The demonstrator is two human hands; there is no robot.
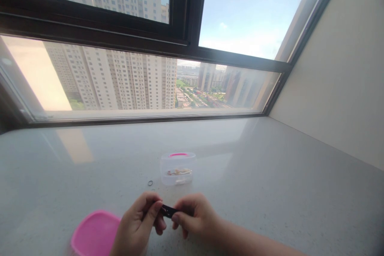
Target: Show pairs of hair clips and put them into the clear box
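Observation:
Between my two hands is a small glossy black bar (168, 211), perhaps a hair clip, held above the sill. My left hand (143, 218) pinches its left end between thumb and fingers. The thumb and fingertips of my right hand (192, 215) close on its right end. Both ends are partly hidden by my fingers. Just beyond my hands stands a clear plastic box (165, 164) with a pink strip along its top; a few thin gold and white items (180, 172) show inside it. A thin dark ring (150, 183) lies left of the box.
A pink lid-like piece (94, 232) lies at the lower left, partly behind my left hand. The pale speckled sill (270, 184) runs back to a dark-framed window (192, 54). On the right rises a plain wall (339, 68).

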